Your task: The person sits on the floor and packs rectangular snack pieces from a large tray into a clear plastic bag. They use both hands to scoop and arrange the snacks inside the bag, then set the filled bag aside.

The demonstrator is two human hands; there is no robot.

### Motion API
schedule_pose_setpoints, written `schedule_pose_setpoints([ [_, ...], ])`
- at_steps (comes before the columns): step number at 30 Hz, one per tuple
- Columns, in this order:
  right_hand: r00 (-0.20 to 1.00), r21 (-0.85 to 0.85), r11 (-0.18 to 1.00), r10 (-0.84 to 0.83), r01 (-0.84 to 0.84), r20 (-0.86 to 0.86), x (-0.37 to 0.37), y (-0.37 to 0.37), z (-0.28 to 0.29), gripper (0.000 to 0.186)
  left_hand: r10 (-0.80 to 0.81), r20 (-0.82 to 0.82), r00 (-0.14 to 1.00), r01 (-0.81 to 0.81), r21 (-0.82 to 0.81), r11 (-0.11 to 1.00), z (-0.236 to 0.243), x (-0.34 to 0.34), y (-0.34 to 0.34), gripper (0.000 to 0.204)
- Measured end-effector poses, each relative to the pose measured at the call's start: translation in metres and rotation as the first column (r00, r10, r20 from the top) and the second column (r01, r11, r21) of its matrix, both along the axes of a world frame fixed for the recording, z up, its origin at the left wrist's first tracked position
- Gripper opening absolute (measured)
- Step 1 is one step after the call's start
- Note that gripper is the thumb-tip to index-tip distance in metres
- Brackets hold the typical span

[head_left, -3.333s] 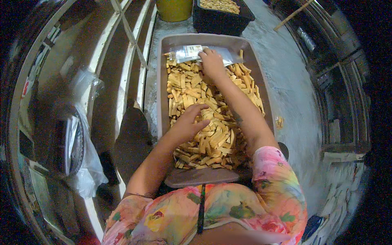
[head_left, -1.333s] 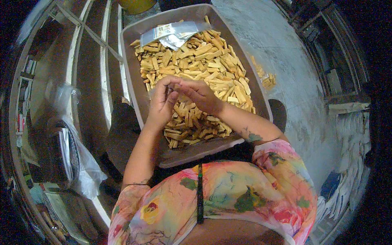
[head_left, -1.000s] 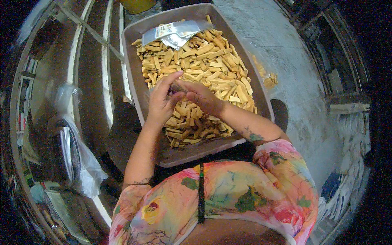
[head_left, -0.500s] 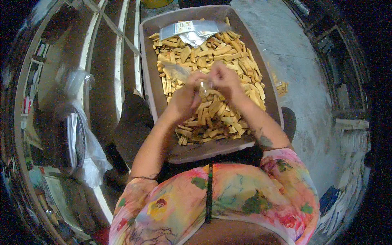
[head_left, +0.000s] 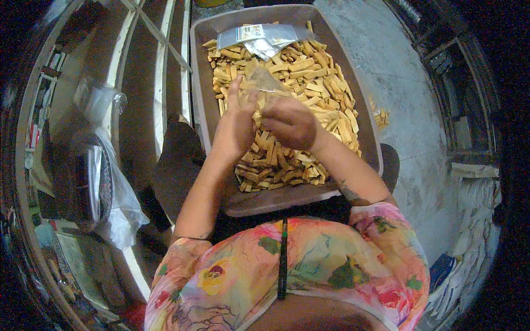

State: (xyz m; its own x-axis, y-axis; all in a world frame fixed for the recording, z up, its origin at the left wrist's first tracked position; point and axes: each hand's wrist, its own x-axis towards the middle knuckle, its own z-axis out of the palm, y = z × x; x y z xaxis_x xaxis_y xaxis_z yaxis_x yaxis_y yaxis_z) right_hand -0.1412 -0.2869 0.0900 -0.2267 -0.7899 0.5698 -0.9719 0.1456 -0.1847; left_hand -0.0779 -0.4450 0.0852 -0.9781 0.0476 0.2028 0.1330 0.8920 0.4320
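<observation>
A grey-brown plastic tub (head_left: 369, 138) holds a heap of pale yellow wooden pieces (head_left: 301, 66). Over the middle of the heap, a clear plastic bag (head_left: 263, 83) rises between my hands. My left hand (head_left: 237, 124) is closed on the bag's left part, thumb and fingers pointing upward. My right hand (head_left: 290, 122), fingers curled, grips its lower right part beside the left one; the gripped edges are hidden. Several flat clear bags with printed labels (head_left: 234, 37) lie across the far end of the heap.
On my left are white slatted rails (head_left: 187, 66) and a crumpled plastic sheet (head_left: 124, 220). Loose wooden pieces (head_left: 381, 116) lie on the grey floor (head_left: 400, 94) right of the tub. A yellow container (head_left: 212, 3) is cut off at the top.
My right hand has left the labelled bags and joined my left hand on a clear bag. Since half a second ago, the bag has spread upward and my right hand has dropped lower.
</observation>
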Motion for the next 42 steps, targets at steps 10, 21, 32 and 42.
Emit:
schedule_pose_setpoints([
  [10,0.903,0.076,0.915,-0.403,0.396,0.151,-0.003,-0.02,-0.092,0.012,-0.524,0.343,0.78,0.366,0.43,0.825,0.029,0.039,0.068,0.05],
  [21,-0.167,-0.26,0.96,0.241,-0.104,0.956,0.015,-0.006,-0.043,0.039,-0.489,0.206,0.848,0.35,0.476,0.807,0.021,0.004,-0.047,0.085],
  [32,0.176,-0.047,0.997,0.056,-0.054,0.983,0.014,0.002,-0.024,0.042,-0.481,0.223,0.848,0.044,0.874,0.483,-0.002,-0.003,-0.008,0.065],
  [42,-0.02,-0.356,0.931,0.356,-0.075,0.934,0.019,-0.003,-0.012,0.035,-0.662,0.25,0.706,-0.175,0.968,0.179,-0.004,-0.003,-0.026,0.083],
])
